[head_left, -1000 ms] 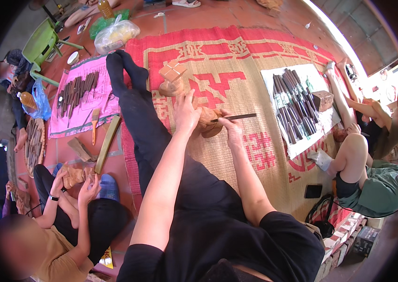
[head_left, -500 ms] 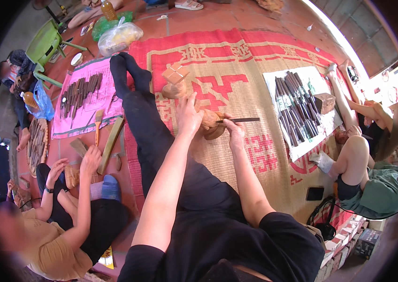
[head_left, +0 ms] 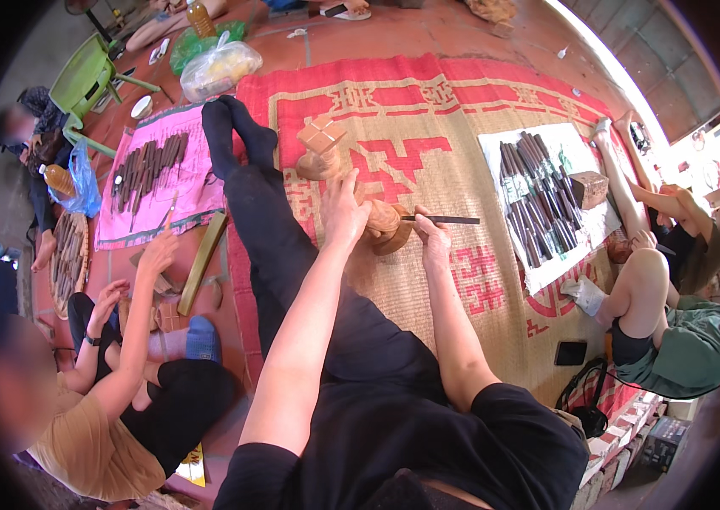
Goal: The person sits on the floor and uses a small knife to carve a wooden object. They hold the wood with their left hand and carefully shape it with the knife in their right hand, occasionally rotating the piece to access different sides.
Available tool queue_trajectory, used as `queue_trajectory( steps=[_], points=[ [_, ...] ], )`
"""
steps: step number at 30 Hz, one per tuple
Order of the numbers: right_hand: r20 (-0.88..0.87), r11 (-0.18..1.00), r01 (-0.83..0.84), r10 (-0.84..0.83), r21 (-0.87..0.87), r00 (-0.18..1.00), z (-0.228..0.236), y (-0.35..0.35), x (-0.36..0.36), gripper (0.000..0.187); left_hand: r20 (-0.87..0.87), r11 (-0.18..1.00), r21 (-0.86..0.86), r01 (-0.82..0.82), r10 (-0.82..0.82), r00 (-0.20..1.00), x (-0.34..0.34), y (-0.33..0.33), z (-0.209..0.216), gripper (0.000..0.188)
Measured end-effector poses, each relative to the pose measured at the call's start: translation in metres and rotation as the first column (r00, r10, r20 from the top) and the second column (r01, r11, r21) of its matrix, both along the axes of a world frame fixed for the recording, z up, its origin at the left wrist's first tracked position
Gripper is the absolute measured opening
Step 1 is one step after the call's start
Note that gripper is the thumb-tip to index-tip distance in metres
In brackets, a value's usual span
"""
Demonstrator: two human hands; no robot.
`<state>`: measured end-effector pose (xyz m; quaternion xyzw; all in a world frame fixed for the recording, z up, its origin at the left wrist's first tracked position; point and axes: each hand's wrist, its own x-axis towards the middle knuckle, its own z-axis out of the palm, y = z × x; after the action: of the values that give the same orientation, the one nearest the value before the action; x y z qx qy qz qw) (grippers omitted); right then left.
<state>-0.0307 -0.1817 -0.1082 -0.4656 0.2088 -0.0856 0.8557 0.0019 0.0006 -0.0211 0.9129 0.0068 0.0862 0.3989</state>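
Observation:
I sit on a red and tan woven mat (head_left: 470, 102) with my legs in dark trousers stretched out ahead. My left hand (head_left: 345, 208) grips a round brown wooden carving (head_left: 387, 228) that rests by my thigh. My right hand (head_left: 435, 242) holds a thin dark chisel (head_left: 449, 220), its blade pointing right and its near end against the carving. A second wooden piece with a square block top (head_left: 319, 146) stands just beyond my left hand.
Several dark chisels lie on a white cloth (head_left: 547, 200) at the right and on a pink cloth (head_left: 156, 174) at the left. A person in a tan top (head_left: 122, 374) reaches out at my left; another in green (head_left: 674, 340) sits at the right. A wooden bar (head_left: 201, 262) lies nearby.
The person at my left has stretched an arm up toward the pink cloth. My hands stay on the carving and chisel with only slight shifts.

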Motion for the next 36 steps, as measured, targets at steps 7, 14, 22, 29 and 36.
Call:
queue_trajectory(
  steps=[7,14,22,29,36],
  points=[
    [0.002,0.997,-0.059,0.059,-0.048,0.998,0.0,0.006,-0.004,0.024,0.036,1.0,0.014,0.003,-0.004,0.999,0.002,0.0,-0.004,0.064],
    [0.115,0.973,-0.144,0.166,-0.178,0.979,0.003,0.016,-0.007,0.019,0.044,0.999,0.044,-0.001,-0.001,0.999,0.007,0.004,-0.007,0.065],
    [-0.054,0.999,0.012,-0.01,0.041,0.998,-0.005,0.0,-0.002,0.017,-0.026,0.999,0.043,-0.014,0.015,1.0,0.001,-0.001,0.003,0.065],
    [0.076,0.989,-0.143,0.146,-0.047,0.986,0.001,0.017,-0.006,0.022,-0.035,1.0,0.028,-0.002,0.003,0.999,0.002,0.001,0.002,0.066],
    [-0.016,1.0,-0.023,0.023,0.017,1.0,0.006,0.009,-0.009,0.026,-0.091,0.999,0.047,0.008,-0.003,0.996,0.0,0.002,0.009,0.065]
  ],
)
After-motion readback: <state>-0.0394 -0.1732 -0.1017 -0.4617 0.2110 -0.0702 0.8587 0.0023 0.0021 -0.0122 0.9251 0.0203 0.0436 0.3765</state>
